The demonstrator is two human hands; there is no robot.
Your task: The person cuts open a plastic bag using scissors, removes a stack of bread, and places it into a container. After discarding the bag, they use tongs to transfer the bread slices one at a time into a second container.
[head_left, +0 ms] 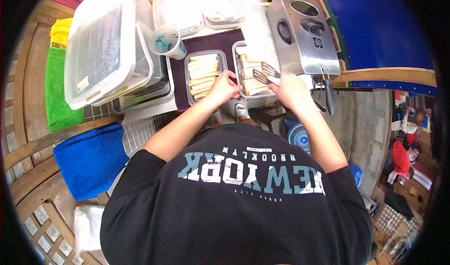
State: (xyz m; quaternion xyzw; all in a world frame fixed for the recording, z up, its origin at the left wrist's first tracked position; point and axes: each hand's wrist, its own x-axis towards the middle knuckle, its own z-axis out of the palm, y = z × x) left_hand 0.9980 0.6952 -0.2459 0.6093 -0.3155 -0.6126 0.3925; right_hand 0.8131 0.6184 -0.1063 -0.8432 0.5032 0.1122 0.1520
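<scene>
My right hand (287, 88) is closed around dark tongs (265, 74) with slotted heads. The tongs are over the right clear plastic container (235, 54), above its row of pale yellow, stick-shaped rolls (252, 83). At that container's near left corner, my left hand (226, 88) has its fingers pinched on the rim. Beside it, under my left forearm and wrist, stands the left clear plastic container (205, 52), packed with similar rolls (202, 73). Both containers are on a dark cloth (226, 39).
A steel deep fryer (304, 49) with a black handle stands right. Large stacked plastic boxes (101, 44) and a patterned cup (168, 42) stand left. Lidded tubs (177, 9) are at the back. A blue towel (91, 162) hangs left; a fan (299, 137) is below.
</scene>
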